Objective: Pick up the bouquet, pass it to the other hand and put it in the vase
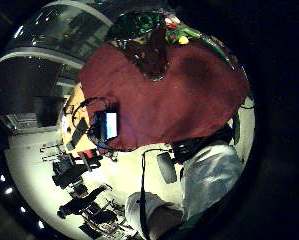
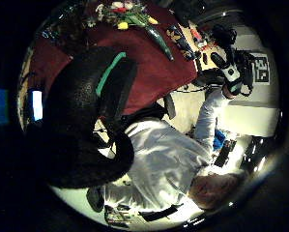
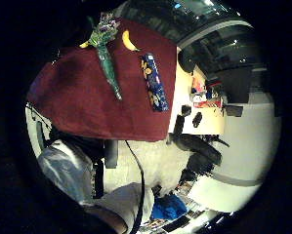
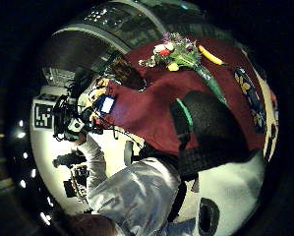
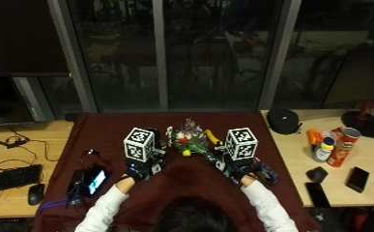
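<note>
The bouquet [image 5: 190,139], mixed flowers with a green wrapped stem, lies on the maroon cloth [image 5: 109,140] between my two hands; it also shows in the palm views [image 3: 106,48] [image 4: 178,54]. A dark glass vase [image 1: 149,55] [image 4: 127,73] stands on the cloth beside the flower heads. My left hand [image 5: 137,170] hovers over the cloth, close to the table's near edge, to the left of the stem. Its fingers [image 2: 86,125] are loosely curled and hold nothing. My right hand [image 5: 237,169] hovers to the right of the stem, its fingers [image 4: 210,128] relaxed and holding nothing.
A banana [image 5: 211,136] lies just right of the flowers. A long blue patterned box [image 3: 153,83] lies near the cloth's right edge. A phone [image 5: 96,180] rests at the cloth's left. Cans and small devices [image 5: 342,147] sit on the wooden table at right; a keyboard [image 5: 6,179] at left.
</note>
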